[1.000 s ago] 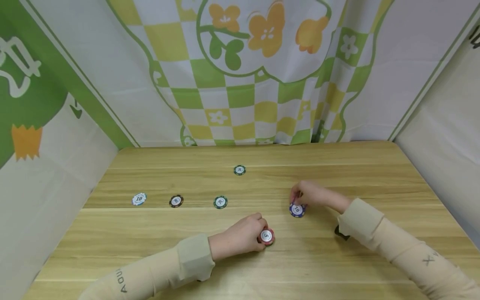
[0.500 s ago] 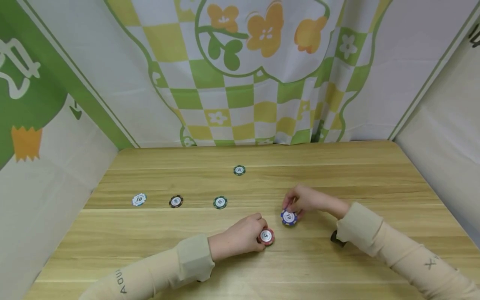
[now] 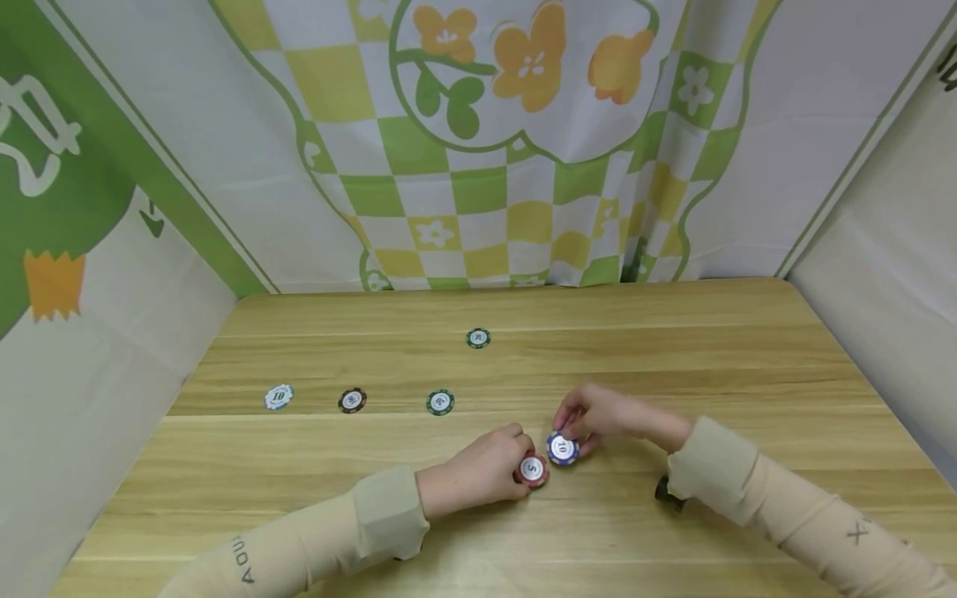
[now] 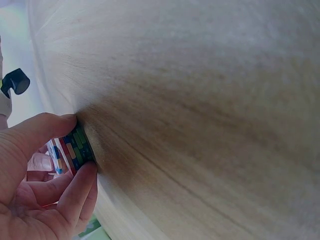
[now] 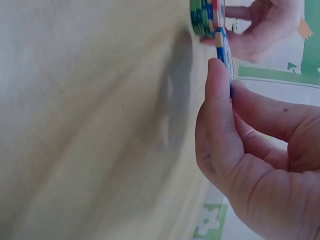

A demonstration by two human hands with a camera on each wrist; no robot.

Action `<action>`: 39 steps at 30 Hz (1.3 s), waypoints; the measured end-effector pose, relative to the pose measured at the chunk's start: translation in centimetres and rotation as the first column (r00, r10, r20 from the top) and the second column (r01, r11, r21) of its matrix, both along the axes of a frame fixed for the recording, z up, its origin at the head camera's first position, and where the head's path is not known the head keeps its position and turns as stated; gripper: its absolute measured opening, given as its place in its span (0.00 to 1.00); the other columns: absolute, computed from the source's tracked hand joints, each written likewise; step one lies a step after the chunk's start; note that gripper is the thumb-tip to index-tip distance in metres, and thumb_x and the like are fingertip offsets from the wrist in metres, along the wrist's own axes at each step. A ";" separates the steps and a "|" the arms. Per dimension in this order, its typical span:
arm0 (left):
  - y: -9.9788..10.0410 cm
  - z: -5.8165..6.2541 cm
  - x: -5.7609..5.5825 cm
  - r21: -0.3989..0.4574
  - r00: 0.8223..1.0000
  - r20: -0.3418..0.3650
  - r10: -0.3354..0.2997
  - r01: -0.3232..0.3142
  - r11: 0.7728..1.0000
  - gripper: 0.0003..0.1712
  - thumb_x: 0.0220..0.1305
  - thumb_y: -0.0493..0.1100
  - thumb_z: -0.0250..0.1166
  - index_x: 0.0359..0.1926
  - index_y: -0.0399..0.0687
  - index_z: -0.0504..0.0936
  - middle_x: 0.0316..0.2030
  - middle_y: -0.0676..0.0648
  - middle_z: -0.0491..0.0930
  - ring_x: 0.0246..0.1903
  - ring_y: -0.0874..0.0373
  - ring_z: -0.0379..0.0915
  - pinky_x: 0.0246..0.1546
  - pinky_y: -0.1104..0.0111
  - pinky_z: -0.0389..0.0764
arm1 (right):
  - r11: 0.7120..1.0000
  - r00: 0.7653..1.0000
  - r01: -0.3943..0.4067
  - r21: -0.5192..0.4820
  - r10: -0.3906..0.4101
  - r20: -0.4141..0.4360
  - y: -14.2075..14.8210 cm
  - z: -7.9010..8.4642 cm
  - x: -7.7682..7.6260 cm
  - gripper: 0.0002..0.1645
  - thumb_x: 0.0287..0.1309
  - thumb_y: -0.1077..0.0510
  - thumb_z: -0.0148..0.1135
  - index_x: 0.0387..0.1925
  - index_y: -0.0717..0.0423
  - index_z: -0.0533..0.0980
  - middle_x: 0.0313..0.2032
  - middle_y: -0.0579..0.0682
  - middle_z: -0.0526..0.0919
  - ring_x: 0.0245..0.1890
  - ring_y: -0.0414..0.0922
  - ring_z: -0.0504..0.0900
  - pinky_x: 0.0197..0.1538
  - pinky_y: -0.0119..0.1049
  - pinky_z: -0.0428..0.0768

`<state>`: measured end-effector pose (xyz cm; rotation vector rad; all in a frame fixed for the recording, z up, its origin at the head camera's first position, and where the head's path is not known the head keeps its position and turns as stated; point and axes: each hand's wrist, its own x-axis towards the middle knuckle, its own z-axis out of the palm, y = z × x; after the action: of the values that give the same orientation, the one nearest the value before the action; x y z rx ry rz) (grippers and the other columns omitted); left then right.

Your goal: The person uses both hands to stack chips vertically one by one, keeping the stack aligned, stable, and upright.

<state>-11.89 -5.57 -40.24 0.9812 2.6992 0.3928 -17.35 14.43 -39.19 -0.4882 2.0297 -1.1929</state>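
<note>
table (image 3: pixel 538 540) — blue chip (image 3: pixel 563 449) (in fingers (image 5: pixel 218 95))

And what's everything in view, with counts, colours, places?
White chip: one, white, leftmost
Dark chip: one, black, next rightward
Green chips: two, green, near and far centre
Chip stack: one, red-topped, front centre
Blue chip: one, blue, right of stack
Table: one, brown, beneath
Cloth: count unclear, white and green, behind table
Device: one clearly, black, front right
Sleeves: two, beige, on forearms
Left hand: one, bare, gripping stack
Right hand: one, bare, pinching blue chip

Both sleeved forearms (image 3: pixel 299 536) slant inward, left fingers (image 4: pixel 79 189) curled gripping, right fingers (image 5: pixel 219 95) pinching.
</note>
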 end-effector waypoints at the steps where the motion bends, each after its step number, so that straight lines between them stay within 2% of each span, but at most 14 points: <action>1: 0.0 0.0 0.0 0.002 1.000 0.003 0.000 0.000 1.000 0.18 0.41 0.43 0.72 0.35 0.43 0.78 0.29 0.54 0.69 0.27 0.67 0.65 0.29 0.79 0.70 | 1.000 1.000 -0.003 -0.009 0.003 0.009 0.0 -0.1 0.1 0.06 0.52 0.74 0.55 0.35 0.73 0.73 0.27 0.54 0.78 0.23 0.40 0.77 0.29 0.35 0.81; 6: 0.1 0.0 -0.1 0.015 1.000 0.012 -0.004 0.004 1.000 0.18 0.41 0.42 0.72 0.36 0.42 0.78 0.29 0.54 0.69 0.27 0.68 0.64 0.27 0.80 0.69 | 0.999 0.998 0.015 -0.038 -0.013 0.056 -0.2 -0.4 0.6 0.07 0.53 0.74 0.53 0.36 0.74 0.72 0.30 0.56 0.78 0.25 0.43 0.79 0.31 0.37 0.81; 10: 0.0 -0.1 -0.1 0.021 1.000 -0.008 -0.018 0.018 1.000 0.19 0.42 0.42 0.72 0.37 0.42 0.78 0.30 0.54 0.70 0.27 0.68 0.64 0.27 0.81 0.69 | 0.998 0.996 0.036 -0.054 -0.031 0.083 -0.3 -0.4 0.9 0.08 0.53 0.74 0.53 0.37 0.75 0.71 0.32 0.57 0.76 0.27 0.43 0.79 0.33 0.37 0.81; 16: 0.0 0.0 -0.1 0.015 0.999 -0.032 -0.030 0.030 0.999 0.17 0.41 0.42 0.71 0.34 0.43 0.77 0.28 0.55 0.68 0.26 0.68 0.63 0.25 0.81 0.67 | 0.996 0.995 0.062 -0.061 -0.056 0.088 -0.7 -0.7 1.4 0.07 0.53 0.73 0.54 0.36 0.74 0.71 0.31 0.56 0.76 0.26 0.41 0.79 0.34 0.36 0.81; 24: 0.0 -0.1 -0.1 -0.002 1.000 -0.013 -0.022 0.021 1.000 0.18 0.41 0.43 0.72 0.35 0.43 0.78 0.28 0.55 0.68 0.26 0.68 0.63 0.26 0.80 0.68 | 0.990 0.991 0.105 -0.090 -0.097 0.089 -1.2 -1.5 2.0 0.08 0.52 0.72 0.58 0.35 0.75 0.72 0.29 0.55 0.77 0.24 0.39 0.78 0.32 0.33 0.81; 34: -0.1 -0.1 -0.1 0.003 0.999 -0.027 -0.032 0.032 0.999 0.18 0.41 0.42 0.72 0.35 0.42 0.78 0.28 0.55 0.68 0.26 0.69 0.63 0.27 0.81 0.68 | 0.989 0.992 0.085 -0.123 -0.072 0.103 -1.7 -1.4 2.4 0.08 0.51 0.75 0.56 0.35 0.76 0.72 0.27 0.54 0.78 0.27 0.39 0.78 0.35 0.34 0.81; 39: -0.1 -0.1 -0.1 0.003 1.000 -0.011 -0.028 0.028 1.000 0.19 0.42 0.43 0.72 0.36 0.41 0.78 0.28 0.54 0.68 0.26 0.68 0.63 0.28 0.81 0.69 | 0.986 0.991 0.090 -0.140 -0.074 0.116 -1.8 -1.3 2.6 0.08 0.51 0.74 0.57 0.36 0.76 0.71 0.27 0.56 0.78 0.28 0.40 0.78 0.36 0.34 0.80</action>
<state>-11.99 -5.63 -40.32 1.0237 2.6918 0.3871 -14.70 12.62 -40.52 -0.4017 1.8941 -1.3934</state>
